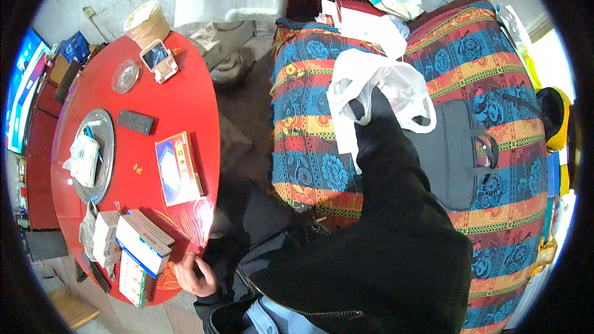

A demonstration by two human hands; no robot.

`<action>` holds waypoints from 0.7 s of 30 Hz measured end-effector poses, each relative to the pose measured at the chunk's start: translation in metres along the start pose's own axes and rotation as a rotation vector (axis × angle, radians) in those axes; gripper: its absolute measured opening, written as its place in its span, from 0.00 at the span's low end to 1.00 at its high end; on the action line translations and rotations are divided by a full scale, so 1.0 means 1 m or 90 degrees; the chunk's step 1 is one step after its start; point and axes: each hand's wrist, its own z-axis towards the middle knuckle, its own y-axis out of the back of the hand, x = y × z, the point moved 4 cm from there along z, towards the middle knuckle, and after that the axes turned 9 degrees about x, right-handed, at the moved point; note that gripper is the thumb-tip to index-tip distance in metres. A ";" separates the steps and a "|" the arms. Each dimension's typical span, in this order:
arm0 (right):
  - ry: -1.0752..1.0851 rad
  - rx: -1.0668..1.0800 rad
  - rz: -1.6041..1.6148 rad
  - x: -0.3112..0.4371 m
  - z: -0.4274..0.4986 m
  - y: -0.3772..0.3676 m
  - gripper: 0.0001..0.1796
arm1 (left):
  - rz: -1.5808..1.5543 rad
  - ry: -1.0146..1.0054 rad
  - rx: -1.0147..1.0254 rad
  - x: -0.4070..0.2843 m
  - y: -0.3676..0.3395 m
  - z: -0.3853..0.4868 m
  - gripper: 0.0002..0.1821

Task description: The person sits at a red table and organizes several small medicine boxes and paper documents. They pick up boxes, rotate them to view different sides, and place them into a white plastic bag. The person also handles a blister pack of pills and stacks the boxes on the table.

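Observation:
My left hand rests at the near edge of the red oval table, its fingers bent beside several stacked cardboard boxes. Whether it grips anything cannot be told. My right arm, in a black sleeve, reaches over the bed to a white plastic bag. The right hand is hidden behind or within this bag. White papers lie under the bag and arm. A grey briefcase lies on the bed right of the sleeve. On the table, a flat decorated box lies beyond my left hand.
The table also bears a metal tray with a tissue pack, a black remote-like object, a glass ashtray, a phone on a stand and a lined bin-like container. A patterned blanket covers the bed.

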 end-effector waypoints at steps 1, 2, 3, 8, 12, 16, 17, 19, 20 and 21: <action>-0.006 0.006 0.001 -0.001 0.003 -0.002 0.27 | 0.018 -0.004 0.003 0.000 0.000 0.000 0.10; -0.009 0.013 0.000 -0.002 0.006 -0.005 0.27 | 0.014 0.004 0.004 0.000 -0.001 0.001 0.09; -0.013 0.018 0.002 -0.003 0.008 -0.007 0.28 | 0.019 0.007 0.011 0.000 -0.001 0.001 0.09; -0.012 0.040 0.002 -0.015 0.006 -0.006 0.29 | 0.021 0.016 0.022 0.000 -0.003 0.002 0.09; -0.017 0.063 -0.002 -0.037 -0.007 0.008 0.31 | 0.029 0.028 0.035 0.000 -0.003 0.002 0.09; -0.030 0.075 -0.012 -0.054 -0.021 0.020 0.32 | 0.015 0.017 0.026 0.000 -0.003 0.003 0.08; -0.033 0.074 -0.011 -0.057 -0.023 0.022 0.33 | 0.012 0.008 0.022 0.000 -0.002 0.004 0.08; -0.036 0.070 -0.010 -0.059 -0.025 0.024 0.33 | 0.009 0.001 0.023 -0.001 -0.001 0.004 0.08; -0.038 0.070 -0.010 -0.061 -0.027 0.025 0.34 | 0.007 0.004 0.022 -0.001 -0.001 0.004 0.08; -0.037 0.064 -0.008 -0.060 -0.027 0.025 0.34 | 0.003 0.006 0.018 -0.001 -0.001 0.004 0.08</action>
